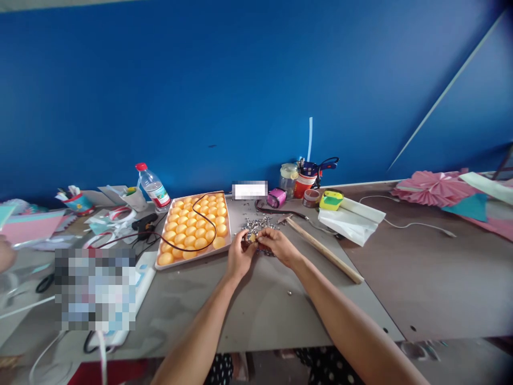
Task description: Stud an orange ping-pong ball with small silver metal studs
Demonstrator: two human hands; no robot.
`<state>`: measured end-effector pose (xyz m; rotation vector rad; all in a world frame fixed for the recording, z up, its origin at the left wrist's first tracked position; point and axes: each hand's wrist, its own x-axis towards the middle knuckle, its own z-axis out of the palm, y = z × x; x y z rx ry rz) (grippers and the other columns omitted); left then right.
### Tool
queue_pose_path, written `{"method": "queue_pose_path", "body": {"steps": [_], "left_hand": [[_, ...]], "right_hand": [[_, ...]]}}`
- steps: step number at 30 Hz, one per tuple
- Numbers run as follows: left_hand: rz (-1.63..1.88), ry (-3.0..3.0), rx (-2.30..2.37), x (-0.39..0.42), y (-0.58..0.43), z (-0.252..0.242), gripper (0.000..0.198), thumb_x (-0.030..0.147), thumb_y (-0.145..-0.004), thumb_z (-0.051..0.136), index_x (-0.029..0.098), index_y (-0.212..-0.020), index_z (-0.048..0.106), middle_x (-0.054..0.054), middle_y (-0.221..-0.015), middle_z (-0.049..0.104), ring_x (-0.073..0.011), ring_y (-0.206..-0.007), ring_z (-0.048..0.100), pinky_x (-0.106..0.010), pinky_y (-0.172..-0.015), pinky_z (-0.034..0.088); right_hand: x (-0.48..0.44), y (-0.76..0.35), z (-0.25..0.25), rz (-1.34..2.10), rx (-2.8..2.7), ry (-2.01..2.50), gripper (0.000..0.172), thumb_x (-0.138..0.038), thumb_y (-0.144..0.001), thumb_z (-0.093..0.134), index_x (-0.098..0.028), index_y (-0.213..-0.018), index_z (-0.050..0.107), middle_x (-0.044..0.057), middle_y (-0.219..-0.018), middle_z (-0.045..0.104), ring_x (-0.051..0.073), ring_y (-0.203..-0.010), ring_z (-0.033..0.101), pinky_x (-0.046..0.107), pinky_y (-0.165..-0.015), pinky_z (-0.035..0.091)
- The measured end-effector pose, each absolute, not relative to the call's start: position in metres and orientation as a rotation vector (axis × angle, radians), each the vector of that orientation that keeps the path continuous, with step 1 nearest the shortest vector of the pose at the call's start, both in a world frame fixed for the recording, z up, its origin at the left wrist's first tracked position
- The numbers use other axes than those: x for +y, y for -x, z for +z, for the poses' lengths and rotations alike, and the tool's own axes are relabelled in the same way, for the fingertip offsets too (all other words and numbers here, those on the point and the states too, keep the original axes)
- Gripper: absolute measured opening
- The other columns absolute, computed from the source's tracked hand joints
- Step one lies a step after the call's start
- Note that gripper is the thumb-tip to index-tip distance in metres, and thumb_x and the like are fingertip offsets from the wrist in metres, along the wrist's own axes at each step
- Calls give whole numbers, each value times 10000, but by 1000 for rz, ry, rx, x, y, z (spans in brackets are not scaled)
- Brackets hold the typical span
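My left hand [239,255] is closed around a small yellowish piece [252,237], held just above the table. My right hand [280,247] meets it from the other side, thumb and fingers pinched at the piece's edge. Whatever is between the right fingertips is too small to make out. Just behind both hands lies a pile of small shiny metal bits [262,223], partly hidden by my fingers. Left of them stands a white tray [194,261] with rows of orange balls [188,231], a dark cord [215,229] lying across it. On the right rests a wooden-handled hammer [326,250].
Along the blue wall stand a bottle with a red cap [153,187], a purple object [276,198], a jar [288,182] and a red cup [305,184]. White paper [352,219] lies to the right. Another person's hand [6,254] shows at the left edge.
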<state>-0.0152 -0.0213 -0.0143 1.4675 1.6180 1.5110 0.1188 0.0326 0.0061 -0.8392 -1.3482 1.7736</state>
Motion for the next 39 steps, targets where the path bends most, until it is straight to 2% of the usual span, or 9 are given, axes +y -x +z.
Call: {"method": "queue_pose_path", "body": {"steps": [11,23,27,35,39], "left_hand": [[1481,-1459,1640,-20,16,-14,411,355,-727,654,168,-1085,574,-67,-913,633,-180,-806,594,-325,-763,479],[1466,-1439,1632,-22,15,-9,424,375,-736,639,155,-1090,562,-78,-934,640,-177,-789,594,-315,-743,483],[1474,-1450,1637,-21,15,-10,418,377,-728,647,168,-1082,571,-71,-919,641,-188,-812,598,-321,-750,482],[1464,-1468,1630,-24,13,-6,443,406,-734,641,160,-1093,554,-78,-946,635,-188,-818,591,-323,-762,473],[1481,-1463,1612,-23,13,-7,448,393,-736,642,173,-1115,550,-72,-948,633,-198,-861,590,-332,-781,471]], "right_hand": [[34,-119,3,1674,-1463,864,160,-299,-628,645,-173,-705,584,-32,-633,554,88,-581,490,227,-590,387],[32,-119,7,1757,-1391,742,185,-331,-654,673,-176,-715,592,-29,-655,567,85,-598,495,225,-614,380],[33,-118,4,1721,-1405,797,184,-329,-649,679,-178,-717,600,-34,-629,554,84,-577,484,225,-596,379],[36,-120,1,1840,-1244,726,271,-370,-613,729,-178,-740,587,-8,-704,596,106,-637,536,249,-654,425],[35,-120,2,1814,-1292,723,252,-362,-621,718,-178,-733,587,-13,-693,588,101,-627,524,246,-653,419]]}}
